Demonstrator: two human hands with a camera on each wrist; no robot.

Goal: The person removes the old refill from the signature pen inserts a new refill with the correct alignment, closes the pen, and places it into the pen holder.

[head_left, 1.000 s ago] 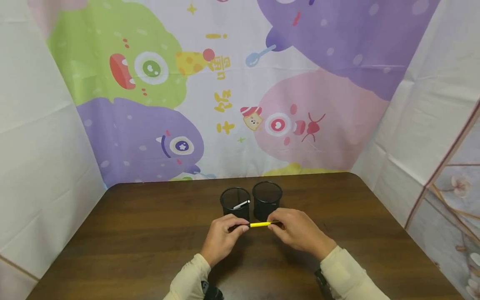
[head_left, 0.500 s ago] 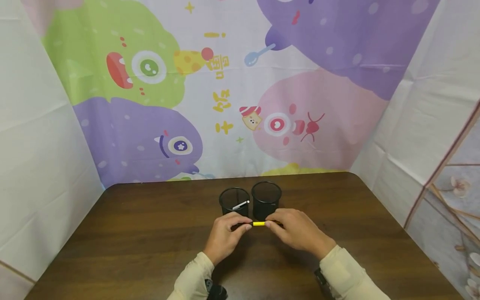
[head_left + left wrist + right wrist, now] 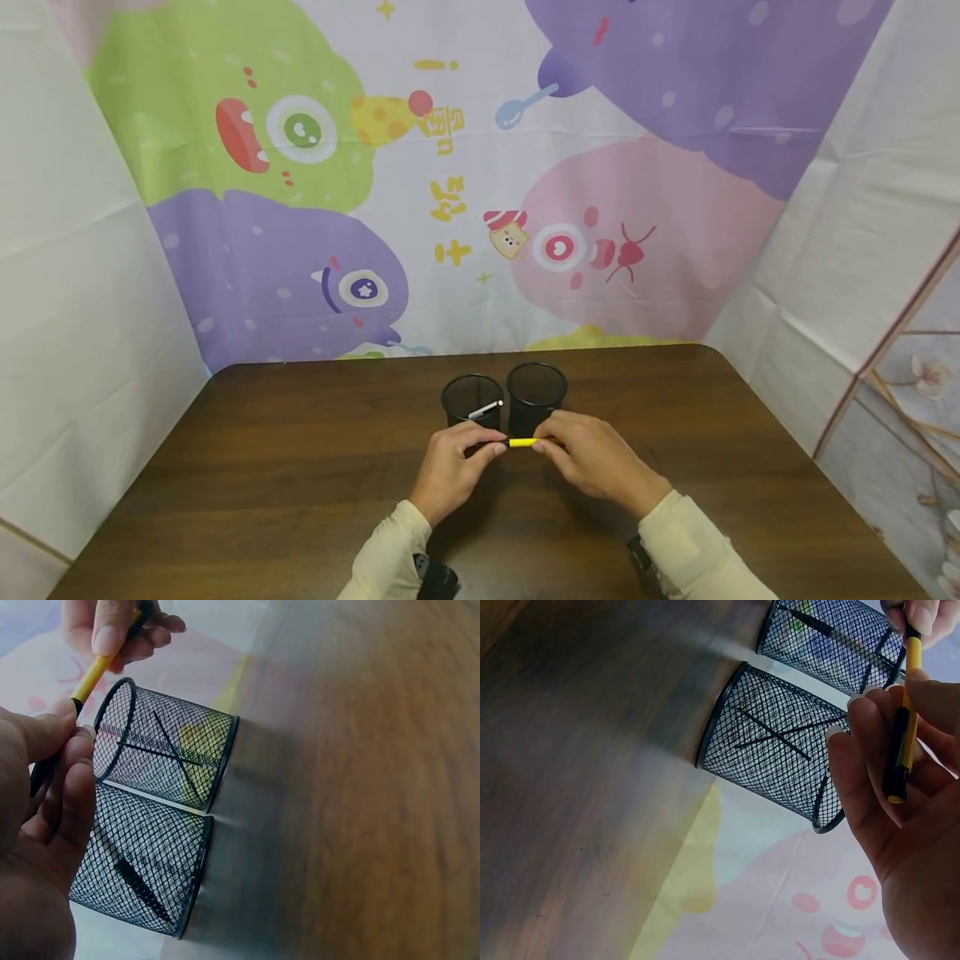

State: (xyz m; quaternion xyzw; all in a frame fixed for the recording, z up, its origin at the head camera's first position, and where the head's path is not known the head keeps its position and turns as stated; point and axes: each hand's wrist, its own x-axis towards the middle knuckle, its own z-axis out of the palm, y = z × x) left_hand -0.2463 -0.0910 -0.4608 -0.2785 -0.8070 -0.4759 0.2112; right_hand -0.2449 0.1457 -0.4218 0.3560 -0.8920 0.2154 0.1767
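Observation:
Level between my two hands is a yellow and black pen (image 3: 522, 442), in front of two black mesh cups. My left hand (image 3: 452, 467) pinches its black end between thumb and fingers. At the other end, my right hand (image 3: 598, 462) grips the yellow barrel; the right wrist view shows a black clip (image 3: 897, 750) on that end lying over the palm. Behind the left hand, the left cup (image 3: 150, 855) holds a silver and black pen (image 3: 486, 409) leaning against its rim. The right cup (image 3: 769, 742) stands close beside it, partly hidden by the right hand in the head view.
Both cups stand on a dark brown wooden table (image 3: 300, 467). A cloth printed with cartoon monsters (image 3: 360, 183) hangs behind the table's back edge. Pale cloth walls (image 3: 82, 250) rise at both sides.
My left hand has shifted slightly right, closer to the right hand, so less of the yellow barrel shows between them. Both hands keep their hold, and the cups stay put.

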